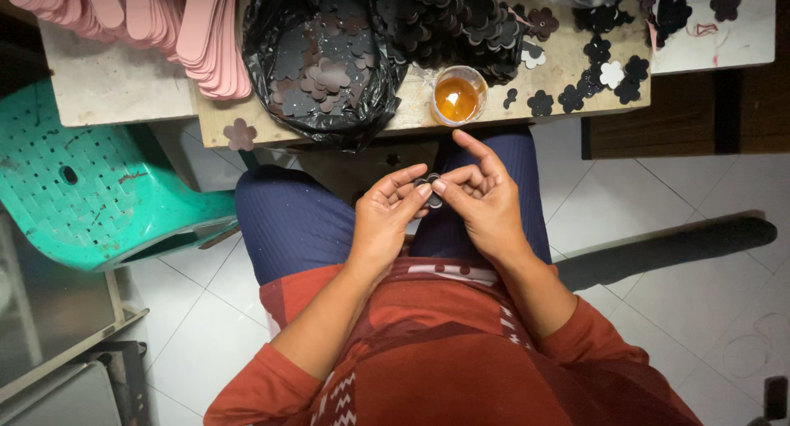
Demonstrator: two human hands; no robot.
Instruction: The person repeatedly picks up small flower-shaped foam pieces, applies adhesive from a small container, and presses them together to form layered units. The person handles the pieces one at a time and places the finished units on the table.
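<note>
Over my lap, my left hand (385,214) and my right hand (481,197) meet around one small black flower-shaped piece (431,190). The fingertips of both hands pinch it between them. My right index finger sticks out straight toward the table. On the table edge just beyond my hands stands a small clear cup of orange glue (457,97). A heap of black flower-shaped cutouts (448,18) lies behind the cup.
A black plastic bag (317,72) of dark flower cutouts sits at the table edge on the left. Pink flat strips (177,23) are stacked at far left. Loose flowers (605,74) lie at right. A green plastic stool (90,187) stands beside my left knee on the white tiled floor.
</note>
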